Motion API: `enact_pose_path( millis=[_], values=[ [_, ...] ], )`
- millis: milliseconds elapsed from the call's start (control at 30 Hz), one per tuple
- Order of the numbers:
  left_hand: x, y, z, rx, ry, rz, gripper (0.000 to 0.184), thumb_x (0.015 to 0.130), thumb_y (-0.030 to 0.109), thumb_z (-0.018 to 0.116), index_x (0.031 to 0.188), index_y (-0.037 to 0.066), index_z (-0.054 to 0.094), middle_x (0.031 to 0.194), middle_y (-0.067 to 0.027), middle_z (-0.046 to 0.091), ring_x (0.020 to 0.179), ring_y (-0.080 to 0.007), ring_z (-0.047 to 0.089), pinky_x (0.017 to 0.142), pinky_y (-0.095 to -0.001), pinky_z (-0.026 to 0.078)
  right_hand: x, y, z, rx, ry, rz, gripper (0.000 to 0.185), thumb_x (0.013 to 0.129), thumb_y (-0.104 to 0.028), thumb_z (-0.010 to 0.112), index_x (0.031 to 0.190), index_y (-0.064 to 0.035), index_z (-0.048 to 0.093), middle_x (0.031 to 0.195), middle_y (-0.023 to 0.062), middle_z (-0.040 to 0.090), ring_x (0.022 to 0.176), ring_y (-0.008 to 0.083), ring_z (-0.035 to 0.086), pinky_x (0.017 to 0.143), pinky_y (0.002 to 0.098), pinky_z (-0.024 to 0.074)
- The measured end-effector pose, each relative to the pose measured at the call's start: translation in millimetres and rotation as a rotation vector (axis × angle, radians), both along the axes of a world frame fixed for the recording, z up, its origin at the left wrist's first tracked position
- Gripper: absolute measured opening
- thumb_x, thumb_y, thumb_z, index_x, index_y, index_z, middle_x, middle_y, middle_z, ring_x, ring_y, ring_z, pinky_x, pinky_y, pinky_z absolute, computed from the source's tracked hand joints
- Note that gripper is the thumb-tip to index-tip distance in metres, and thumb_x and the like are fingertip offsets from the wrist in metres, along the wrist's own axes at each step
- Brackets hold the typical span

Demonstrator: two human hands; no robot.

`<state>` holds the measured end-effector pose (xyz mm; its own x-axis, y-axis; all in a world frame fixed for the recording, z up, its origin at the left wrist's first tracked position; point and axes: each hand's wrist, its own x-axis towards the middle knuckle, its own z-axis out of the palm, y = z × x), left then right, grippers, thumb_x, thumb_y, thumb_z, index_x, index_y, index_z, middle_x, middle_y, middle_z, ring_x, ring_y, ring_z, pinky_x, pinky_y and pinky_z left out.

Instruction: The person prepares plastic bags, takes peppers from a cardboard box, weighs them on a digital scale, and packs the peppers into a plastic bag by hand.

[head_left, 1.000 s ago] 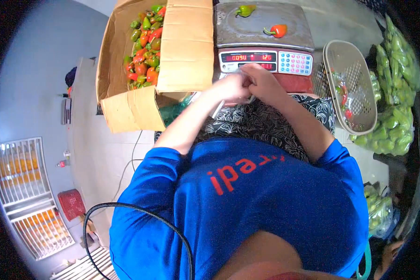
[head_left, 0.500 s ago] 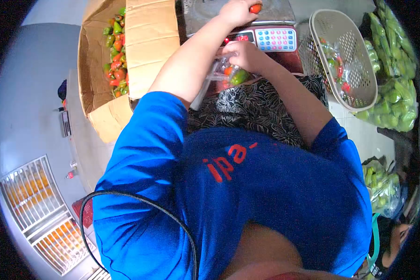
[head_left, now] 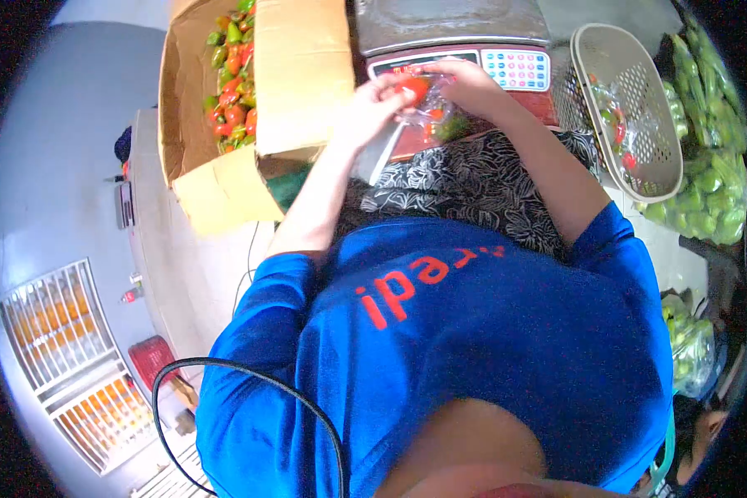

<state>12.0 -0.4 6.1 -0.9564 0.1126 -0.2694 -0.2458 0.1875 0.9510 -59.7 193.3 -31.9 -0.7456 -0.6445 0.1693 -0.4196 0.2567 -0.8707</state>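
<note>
My left hand (head_left: 375, 106) pinches a red pepper (head_left: 412, 89) at the mouth of a clear plastic bag (head_left: 433, 116). Closed on the bag's upper edge is my right hand (head_left: 471, 85), just right of the pepper. Red and green peppers (head_left: 451, 127) show through the plastic below the hands. Both hands are in front of a digital scale (head_left: 515, 70), partly covering its display. The visible part of the scale's metal plate (head_left: 452, 23) lies beyond them.
A cardboard box (head_left: 300, 75) of red and green peppers stands on the left. To the right is a pale perforated basket (head_left: 649, 124) with bagged peppers inside. Bags of green vegetables (head_left: 710, 203) lie beyond it. A black cable (head_left: 249, 373) loops at lower left.
My left hand has come back from the scale plate to the bag with a pepper. My right hand remains at the bag. The camera view has shifted slightly.
</note>
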Motion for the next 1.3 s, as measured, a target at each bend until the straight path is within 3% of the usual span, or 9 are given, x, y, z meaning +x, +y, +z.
enact_pose_path(
  millis=[133,200,267,333,467,500,700,967,1300],
  values=[
    [3,9,-22,-0.259,0.041,-0.19,0.035,0.085,0.022,0.058,0.115,0.004,0.058,0.085,-0.01,0.066,0.08,-0.0162,0.063,0.072,-0.0281,0.05,20,-9,16,0.06,0.034,0.058,0.053,0.067,0.002,0.051,0.12,-0.0029,0.053,0.111,0.0151,0.057,0.102,0.0252,0.056,0.09,0.03,0.043],
    [2,25,-24,-0.661,0.121,-0.203,0.031,0.078,0.016,0.06,0.106,0.003,0.06,0.092,-0.0112,0.065,0.084,-0.0188,0.062,0.077,-0.032,0.049,45,-11,44,0.091,0.093,0.089,0.051,0.068,0.001,0.052,0.12,-0.0026,0.053,0.11,0.0146,0.057,0.101,0.0256,0.056,0.09,0.0299,0.043],
    [4,32,-51,0.073,0.184,-0.139,0.027,0.075,0.01,0.06,0.101,0.003,0.061,0.099,-0.0104,0.064,0.088,-0.0156,0.06,0.079,-0.0326,0.049,63,-18,27,0.012,0.108,-0.016,0.044,0.071,-0.009,0.059,0.114,-0.0013,0.053,0.109,0.0145,0.058,0.103,0.0258,0.054,0.09,0.0307,0.0424],
    [-3,30,-66,0.202,0.25,-0.282,0.029,0.072,0.006,0.061,0.101,0.004,0.06,0.105,-0.0103,0.062,0.091,-0.0136,0.058,0.078,-0.0325,0.048,74,-19,25,-0.008,0.178,-0.024,0.051,0.07,-0.009,0.054,0.12,-0.001,0.051,0.12,0.0158,0.052,0.112,0.0271,0.05,0.097,0.0341,0.0369],
    [-2,39,66,-0.775,0.128,-0.576,0.028,0.072,0.016,0.064,0.098,0.005,0.063,0.094,-0.0122,0.066,0.085,-0.0223,0.063,0.078,-0.0342,0.049,72,-1,69,-0.073,-0.032,-0.068,0.059,0.067,0.0,0.05,0.126,-0.0014,0.048,0.126,0.0152,0.049,0.117,0.0251,0.047,0.099,0.0326,0.0348],
    [-19,29,59,-0.8,0.185,-0.693,0.026,0.076,0.02,0.061,0.098,0.007,0.064,0.091,-0.0126,0.066,0.082,-0.0256,0.064,0.078,-0.0354,0.049,64,4,69,-0.088,-0.08,-0.113,0.06,0.067,0.001,0.05,0.127,-0.0014,0.047,0.127,0.0147,0.049,0.117,0.0243,0.047,0.1,0.0319,0.0345],
    [-129,11,54,-0.535,0.329,-0.323,0.034,0.08,0.028,0.061,0.103,0.003,0.062,0.095,-0.0169,0.063,0.09,-0.0273,0.061,0.081,-0.0346,0.047,31,10,51,-0.247,-0.149,-0.277,0.053,0.078,-0.001,0.051,0.13,-0.0044,0.044,0.125,0.0157,0.052,0.115,0.0251,0.051,0.094,0.0325,0.0414],
    [-209,15,3,-1.061,0.693,-0.042,0.045,0.072,0.026,0.066,0.115,0.018,0.057,0.123,-0.0201,0.044,0.111,-0.0393,0.045,0.094,-0.0439,0.041,33,10,45,-0.325,-0.31,-0.147,0.064,0.071,-0.004,0.052,0.134,-0.0071,0.041,0.131,0.0153,0.048,0.119,0.0237,0.047,0.099,0.0333,0.0365],
    [-234,-7,0,-1.248,0.393,0.105,0.047,0.075,0.029,0.062,0.118,0.014,0.05,0.103,-0.0184,0.059,0.091,-0.0334,0.062,0.076,-0.0438,0.05,27,2,32,-0.281,-0.367,-0.072,0.051,0.083,-0.01,0.051,0.133,-0.0071,0.042,0.131,0.0137,0.047,0.119,0.0232,0.047,0.101,0.0331,0.0352]
  ],
)
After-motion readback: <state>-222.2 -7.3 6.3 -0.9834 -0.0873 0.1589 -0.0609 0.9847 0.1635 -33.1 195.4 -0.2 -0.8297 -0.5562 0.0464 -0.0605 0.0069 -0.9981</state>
